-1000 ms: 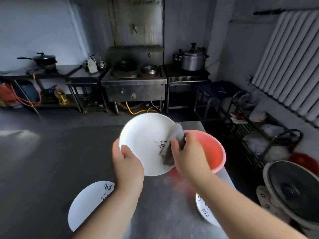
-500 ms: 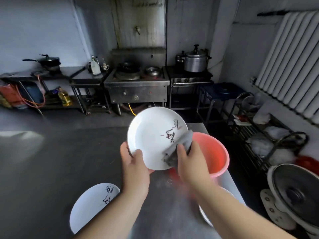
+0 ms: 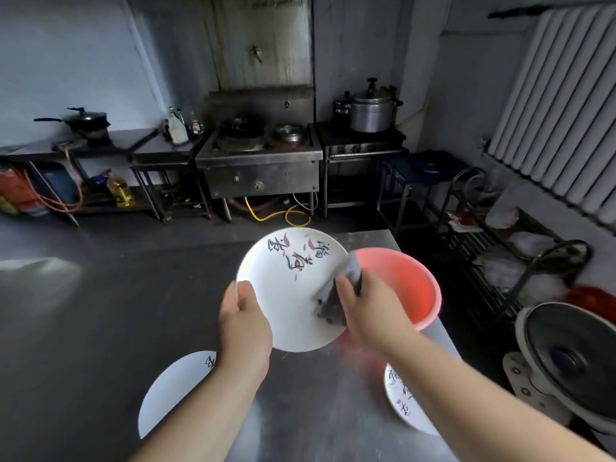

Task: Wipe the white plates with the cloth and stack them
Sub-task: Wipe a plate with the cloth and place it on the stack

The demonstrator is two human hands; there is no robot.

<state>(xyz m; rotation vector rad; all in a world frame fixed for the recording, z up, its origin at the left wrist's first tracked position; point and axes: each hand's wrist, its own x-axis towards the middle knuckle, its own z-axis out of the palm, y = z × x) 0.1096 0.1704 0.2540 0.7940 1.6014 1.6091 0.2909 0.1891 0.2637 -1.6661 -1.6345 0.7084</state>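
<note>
Wiping continues: plate (image 3: 286,295), held up over table (image 3: 100,328), has rotated vs 0.5 s ago (print now on top). L hand (image 3: 245,328) grips rim, R hand (image 3: 370,311) pinches cloth (image 3: 336,295) on right edge. Stacking pending.

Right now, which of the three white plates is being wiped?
The round white plate with painted markings, held tilted above the steel table by the left hand, grey cloth pressed on it. The other two lie flat.

The held plate (image 3: 286,291) has turned, its painted marks now uppermost.
</note>
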